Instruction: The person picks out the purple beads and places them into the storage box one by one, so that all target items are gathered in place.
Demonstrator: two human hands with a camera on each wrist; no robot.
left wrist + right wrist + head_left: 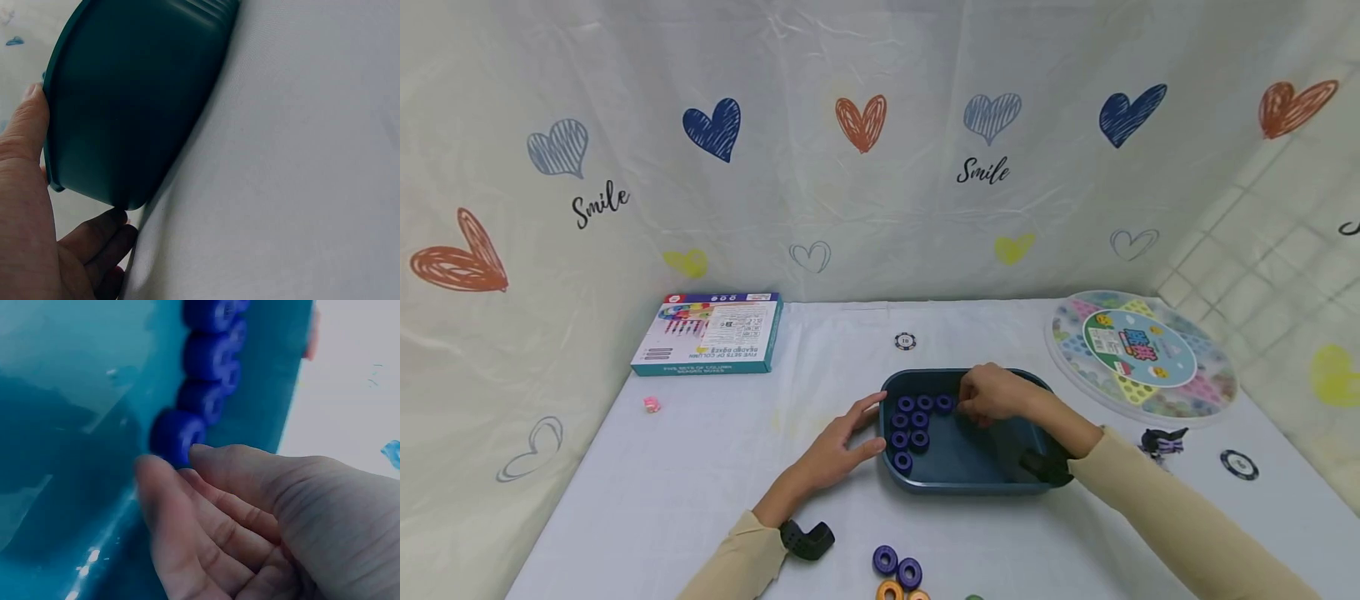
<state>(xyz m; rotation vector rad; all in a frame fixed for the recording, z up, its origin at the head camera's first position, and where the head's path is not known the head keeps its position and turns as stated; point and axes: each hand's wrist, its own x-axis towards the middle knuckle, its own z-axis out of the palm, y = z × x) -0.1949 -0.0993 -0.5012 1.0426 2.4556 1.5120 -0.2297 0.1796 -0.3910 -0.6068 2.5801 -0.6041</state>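
Note:
A dark teal plastic tray (977, 477) stands on the white-covered table, with several purple ring beads (919, 440) grouped along its left end and far wall. My left hand (835, 450) rests its spread, fairly straight fingers against the tray's left side; in the left wrist view the thumb lies at the rim and other fingertips touch low on the wall. Inside the tray, my right hand (996, 392) reaches to the far wall. Its thumb and forefinger pinch a purple ring bead (178, 434) at the end of the row in the right wrist view.
Two loose purple rings (885, 560) and orange rings (890, 591) lie near the front edge. A boxed bead set (715, 333) is at back left, a round clear case (1142, 354) at back right. Poker chips (1238, 465) and a small dark figure (1162, 442) lie about.

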